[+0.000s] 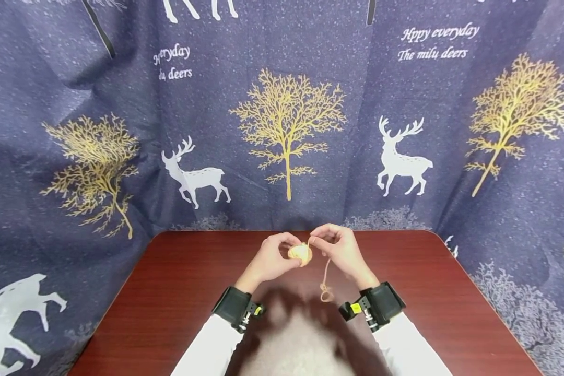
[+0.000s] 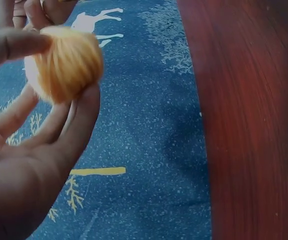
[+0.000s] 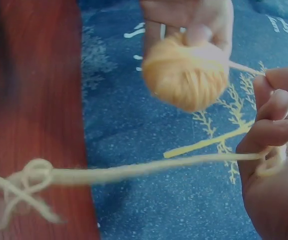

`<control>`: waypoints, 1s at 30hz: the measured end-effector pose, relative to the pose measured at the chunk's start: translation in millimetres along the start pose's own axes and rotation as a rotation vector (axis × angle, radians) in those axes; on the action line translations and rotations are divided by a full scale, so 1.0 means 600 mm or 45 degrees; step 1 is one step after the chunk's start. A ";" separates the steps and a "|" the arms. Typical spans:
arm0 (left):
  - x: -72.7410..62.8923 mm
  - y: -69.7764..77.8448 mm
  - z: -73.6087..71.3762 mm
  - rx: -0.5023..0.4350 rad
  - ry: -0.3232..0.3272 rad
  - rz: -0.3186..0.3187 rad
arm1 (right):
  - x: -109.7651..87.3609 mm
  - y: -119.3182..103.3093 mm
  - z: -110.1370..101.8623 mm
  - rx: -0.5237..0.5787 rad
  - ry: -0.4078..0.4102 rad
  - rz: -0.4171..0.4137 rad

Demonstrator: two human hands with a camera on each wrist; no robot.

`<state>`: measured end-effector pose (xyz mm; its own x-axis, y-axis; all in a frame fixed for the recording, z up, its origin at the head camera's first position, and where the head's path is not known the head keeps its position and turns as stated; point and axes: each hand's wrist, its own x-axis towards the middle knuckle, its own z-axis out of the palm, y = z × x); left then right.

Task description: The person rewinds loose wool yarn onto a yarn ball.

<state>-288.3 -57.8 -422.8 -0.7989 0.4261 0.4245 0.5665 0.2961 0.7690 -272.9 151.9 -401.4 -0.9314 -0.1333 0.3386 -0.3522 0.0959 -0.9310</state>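
Observation:
A small ball of yellow-orange yarn (image 1: 300,254) is held up above the table by my left hand (image 1: 273,257). In the left wrist view, the thumb and fingers of that hand grip the yarn ball (image 2: 69,64) from both sides. My right hand (image 1: 340,249) is just to the right and pinches the strand running off the ball, as the right wrist view shows beside the yarn ball (image 3: 186,72). From the right hand's curled fingers a loose yarn tail (image 3: 128,169) hangs down. Its lower end carries a knot and small loop (image 1: 326,295).
Beneath the hands lies a reddish-brown wooden table (image 1: 178,292). A dark blue curtain (image 1: 310,136) printed with deer and trees hangs behind and at both sides. Each wrist wears a black strap with a camera (image 1: 237,309). Shadows of the arms fall on the table.

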 end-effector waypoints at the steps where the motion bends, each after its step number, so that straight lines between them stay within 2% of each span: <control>1: -0.001 0.002 -0.002 -0.033 -0.042 -0.004 | 0.003 -0.001 -0.002 0.020 0.001 0.002; 4: -0.003 0.008 -0.007 -0.168 -0.146 0.024 | 0.009 -0.001 -0.007 0.061 -0.001 0.015; 8: -0.006 0.017 -0.014 -0.425 -0.255 0.065 | 0.016 0.004 -0.008 0.064 -0.004 0.026; 11: -0.006 0.024 -0.018 -0.625 -0.286 0.086 | 0.017 0.011 -0.005 0.084 -0.015 0.036; 13: -0.005 0.028 -0.019 -0.708 -0.266 0.107 | 0.015 0.017 -0.002 0.115 -0.030 0.052; 17: -0.003 0.032 -0.019 -0.875 -0.137 0.143 | 0.008 0.028 0.008 0.185 -0.073 0.088; 22: 0.001 0.035 -0.015 -1.007 0.095 0.109 | -0.006 0.037 0.021 0.158 -0.103 0.120; 26: 0.004 0.035 -0.009 -0.954 0.262 0.020 | -0.016 0.037 0.029 0.082 -0.114 0.115; 30: 0.005 0.034 -0.004 -0.821 0.421 -0.072 | -0.022 0.035 0.033 0.021 -0.100 0.118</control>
<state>-279.3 -52.8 -404.6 -0.9005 0.1141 0.4197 0.3723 -0.2964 0.8795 -266.2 136.0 -427.9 -0.9498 -0.2012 0.2396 -0.2625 0.0955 -0.9602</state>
